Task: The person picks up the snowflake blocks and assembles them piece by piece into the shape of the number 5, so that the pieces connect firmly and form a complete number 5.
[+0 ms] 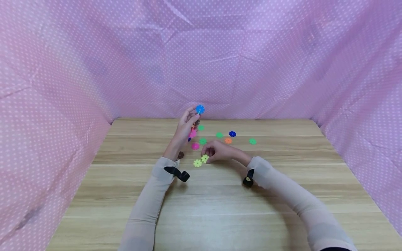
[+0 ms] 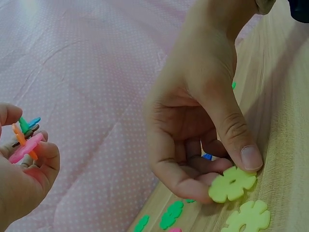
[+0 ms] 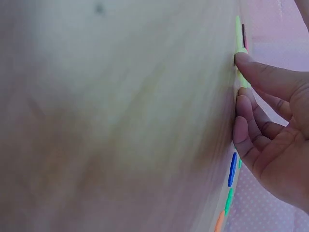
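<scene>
My left hand [image 1: 183, 129] is raised over the far side of the table and holds a cluster of joined flower-shaped plastic discs. A light blue disc [image 1: 200, 109] sticks out at its top; a pink disc [image 2: 26, 148] and an orange disc [image 2: 18, 134] show between the fingers, with green and brown pieces beside them. Low at the tabletop, my right hand [image 1: 221, 151] pinches a yellow-green disc [image 2: 223, 189] by its edge between thumb and index finger. A second yellow-green disc [image 1: 197, 163] lies right beside it on the wood.
Loose discs lie about the far middle of the wooden table [image 1: 201, 209]: several green, a dark blue disc [image 1: 232, 134], an orange disc [image 1: 228, 140], a pink disc [image 1: 195, 146] and a brown disc [image 1: 180, 155]. Pink dotted cloth [image 1: 201, 62] hangs around the table.
</scene>
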Tool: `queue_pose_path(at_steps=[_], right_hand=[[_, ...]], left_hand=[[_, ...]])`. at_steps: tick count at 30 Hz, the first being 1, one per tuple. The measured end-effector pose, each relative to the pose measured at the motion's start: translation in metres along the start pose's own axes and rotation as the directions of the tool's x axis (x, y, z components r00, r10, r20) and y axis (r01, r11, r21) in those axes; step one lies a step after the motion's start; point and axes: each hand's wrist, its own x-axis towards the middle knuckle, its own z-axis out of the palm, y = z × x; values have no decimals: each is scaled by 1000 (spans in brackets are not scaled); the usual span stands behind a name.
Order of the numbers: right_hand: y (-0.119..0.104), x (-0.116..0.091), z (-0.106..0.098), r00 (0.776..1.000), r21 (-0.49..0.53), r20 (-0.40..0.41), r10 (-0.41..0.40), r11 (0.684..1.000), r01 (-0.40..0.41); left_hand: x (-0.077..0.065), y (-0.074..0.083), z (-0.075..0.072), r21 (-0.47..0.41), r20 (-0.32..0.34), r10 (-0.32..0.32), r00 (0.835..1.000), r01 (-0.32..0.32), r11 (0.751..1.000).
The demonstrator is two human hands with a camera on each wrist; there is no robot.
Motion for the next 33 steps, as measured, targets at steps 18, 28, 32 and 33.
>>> queue_pose_path(at_steps=[18,28,32,33], right_hand=[[-1,-8,-10,980,144,-157,120,985,-98],[-12,-8,-25,935,258,-328,137,965,-51],[-17,-5,-27,920,289,-369,131,957,-21],[-18,-4,-27,918,293,-378,121,956,-5]], left_hand=[[-5,-1,3,-25,-53,-15,998,14,1000],[-7,-4,5,-1,-34,-19,999,19,1000],[-7,-6,4,2,-42,-25,999,25,1000],[-7,-6,4,4,-44,-27,999,27,1000]])
